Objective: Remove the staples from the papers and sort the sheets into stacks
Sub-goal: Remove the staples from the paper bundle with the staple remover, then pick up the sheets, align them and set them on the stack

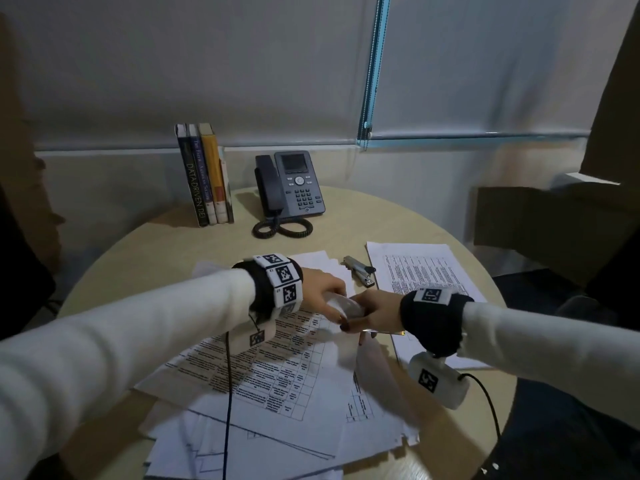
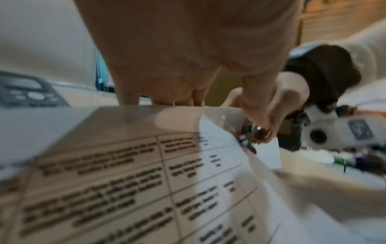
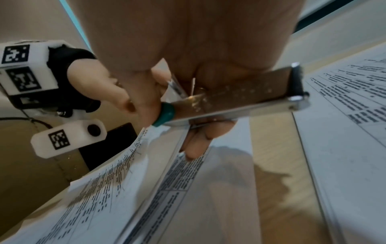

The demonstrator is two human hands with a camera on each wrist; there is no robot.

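Note:
A stapled set of printed table sheets lies in the middle of the round table. My left hand pinches its far corner, which is lifted and curled; in the left wrist view the thumb presses on the paper's corner. My right hand meets it there and grips a flat metal staple tool with a teal tip set at the paper's edge. The staple itself is hidden by the fingers.
A metal stapler lies just beyond the hands. To the right is a separate stack of printed sheets. A loose pile of papers spreads toward the near edge. Books and a desk phone stand at the back.

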